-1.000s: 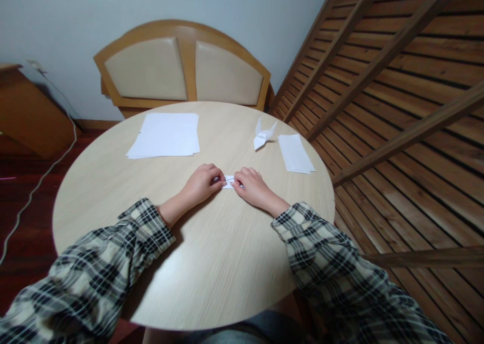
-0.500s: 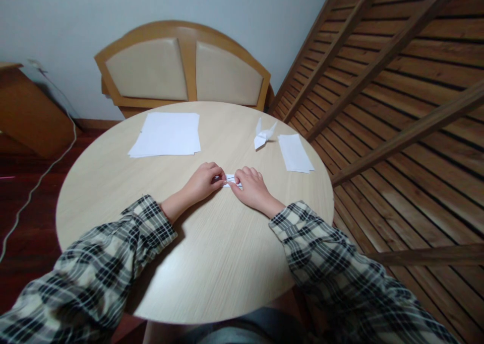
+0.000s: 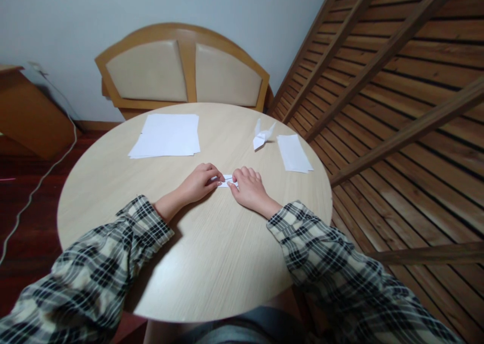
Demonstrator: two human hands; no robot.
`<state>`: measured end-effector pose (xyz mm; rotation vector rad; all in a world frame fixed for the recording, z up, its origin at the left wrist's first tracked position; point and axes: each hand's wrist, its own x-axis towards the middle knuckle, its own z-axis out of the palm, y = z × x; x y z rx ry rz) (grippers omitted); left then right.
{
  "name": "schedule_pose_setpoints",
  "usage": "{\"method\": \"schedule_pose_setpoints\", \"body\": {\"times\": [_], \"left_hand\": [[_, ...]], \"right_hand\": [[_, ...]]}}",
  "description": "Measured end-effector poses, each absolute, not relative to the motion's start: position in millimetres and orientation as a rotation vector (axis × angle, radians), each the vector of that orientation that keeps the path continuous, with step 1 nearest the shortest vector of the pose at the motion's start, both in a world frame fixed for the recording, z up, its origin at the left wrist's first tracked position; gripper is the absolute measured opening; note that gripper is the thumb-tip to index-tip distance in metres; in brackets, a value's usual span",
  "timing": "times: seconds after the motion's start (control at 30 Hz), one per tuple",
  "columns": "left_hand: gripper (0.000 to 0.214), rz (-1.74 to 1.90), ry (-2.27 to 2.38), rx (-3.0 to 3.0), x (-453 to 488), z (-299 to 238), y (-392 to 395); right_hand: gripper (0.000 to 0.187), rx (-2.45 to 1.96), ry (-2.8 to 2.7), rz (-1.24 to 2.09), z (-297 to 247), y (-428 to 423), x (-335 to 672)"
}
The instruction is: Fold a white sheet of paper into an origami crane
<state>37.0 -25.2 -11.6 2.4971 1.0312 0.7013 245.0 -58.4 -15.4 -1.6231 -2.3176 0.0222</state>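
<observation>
A small folded paper lies on the round table, white, with dark gaps or fold lines across it. My left hand grips its left end between thumb and fingers. At the right end, my right hand has its thumb and curled fingers closed on the same paper. Both hands rest low on the tabletop and cover the paper's ends, so its full shape is hidden.
The round wooden table carries a stack of white sheets at the back left. A folded paper crane stands at the back right, beside narrower paper sheets. Beyond are a padded headboard and a slatted wooden partition.
My left hand has shifted slightly left along the paper, so a little more of it shows between the hands. My right hand has barely moved.
</observation>
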Motion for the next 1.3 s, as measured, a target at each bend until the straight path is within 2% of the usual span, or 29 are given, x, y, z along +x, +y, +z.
{"method": "schedule_pose_setpoints", "body": {"times": [0.3, 0.4, 0.53, 0.73, 1.13, 1.3], "left_hand": [[0.026, 0.682, 0.809, 2.480, 18, -11, -20], [0.023, 0.664, 0.777, 2.444, 15, -9, -19], [0.015, 0.680, 0.898, 2.375, 21, -8, -21], [0.026, 0.739, 1.172, 2.523, 43, -8, -31], [0.024, 0.673, 1.365, 2.533, 53, -13, -34], [0.022, 0.661, 1.363, 2.528, 54, -14, -32]], "right_hand": [[0.015, -1.627, -2.330, 0.033, -13, -59, 246], [0.014, -1.620, -2.317, 0.057, -13, -59, 246], [0.013, -1.611, -2.324, 0.058, -12, -57, 247], [0.013, -1.601, -2.344, 0.083, -9, -55, 249], [0.006, -1.468, -2.307, 0.307, -8, -43, 260], [0.008, -1.481, -2.306, 0.239, -9, -45, 261]]}}
